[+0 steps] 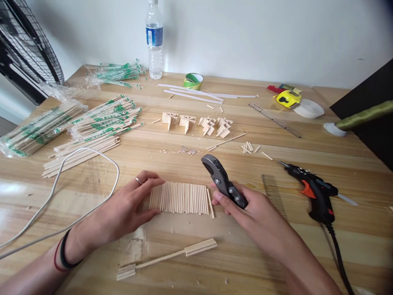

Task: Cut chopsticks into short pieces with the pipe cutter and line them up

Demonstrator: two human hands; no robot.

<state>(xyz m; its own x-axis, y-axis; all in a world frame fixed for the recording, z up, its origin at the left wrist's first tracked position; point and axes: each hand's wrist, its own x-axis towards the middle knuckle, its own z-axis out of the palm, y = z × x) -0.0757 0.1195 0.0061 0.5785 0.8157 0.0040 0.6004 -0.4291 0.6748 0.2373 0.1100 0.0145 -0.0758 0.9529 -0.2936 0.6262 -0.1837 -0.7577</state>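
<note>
A row of short wooden sticks (179, 198) lies side by side in front of me. At its left end my left hand (132, 200) rests with thumb and forefinger apart, the forefinger at the far edge and the thumb at the near edge. My right hand (248, 205) is closed around dark grey pruning shears (221, 178), held above the row's right end. One slightly tilted stick (210, 203) lies just beside that end, close to my right fingertips. Nearer to me lies a long thin stick (161, 259) with short pieces joined at both ends.
A glue gun (316, 190) with a cable lies right, near a clear ruler (273, 194). Small stick assemblies (186, 121) stand behind the row. Wrapped chopsticks (104, 119) and a white cable (118, 172) occupy the left. A bottle (154, 45) and tape measure (287, 98) are farther back.
</note>
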